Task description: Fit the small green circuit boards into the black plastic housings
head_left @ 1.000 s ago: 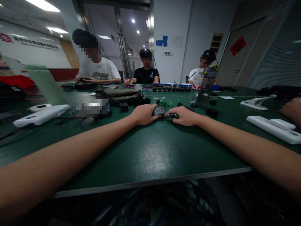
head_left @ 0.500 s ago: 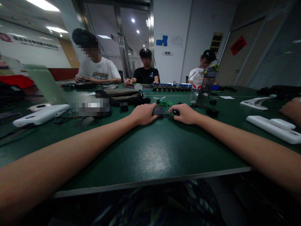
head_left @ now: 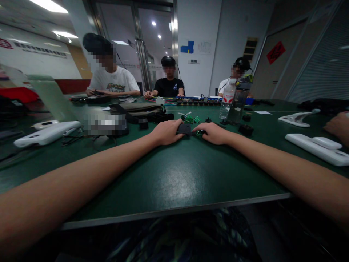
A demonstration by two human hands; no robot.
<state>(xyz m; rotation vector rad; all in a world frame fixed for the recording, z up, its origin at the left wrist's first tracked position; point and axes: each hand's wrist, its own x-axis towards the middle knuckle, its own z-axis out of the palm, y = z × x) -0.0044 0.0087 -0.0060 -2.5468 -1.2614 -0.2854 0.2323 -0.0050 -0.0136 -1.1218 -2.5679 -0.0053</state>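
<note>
My left hand [head_left: 167,131] is closed on a small dark grey plastic piece [head_left: 185,128], thumb on its near side and fingers behind. The piece is flat and roughly rectangular; its left end is hidden in the grip. My right hand [head_left: 214,133] is just right of it, fingers curled, with the index fingertip close to the piece's right end. Something dark shows between those fingers, too small to name. Green pieces [head_left: 199,133] lie under the right fingertips. More green parts [head_left: 192,119], perhaps small circuit boards, lie on the table just beyond both hands.
On the green table [head_left: 174,174], small black blocks [head_left: 245,129] and a water bottle [head_left: 227,103] stand beyond my right hand. A grey bag [head_left: 139,109] lies to the far left. White plastic housings [head_left: 316,147] are on the right, another person's hand [head_left: 338,127] beside them. Three people sit opposite.
My right fingers have shifted slightly left and straightened toward the dark grey piece. The dark blue-black thing seen at those fingertips is now mostly hidden. My left hand keeps its grip.
</note>
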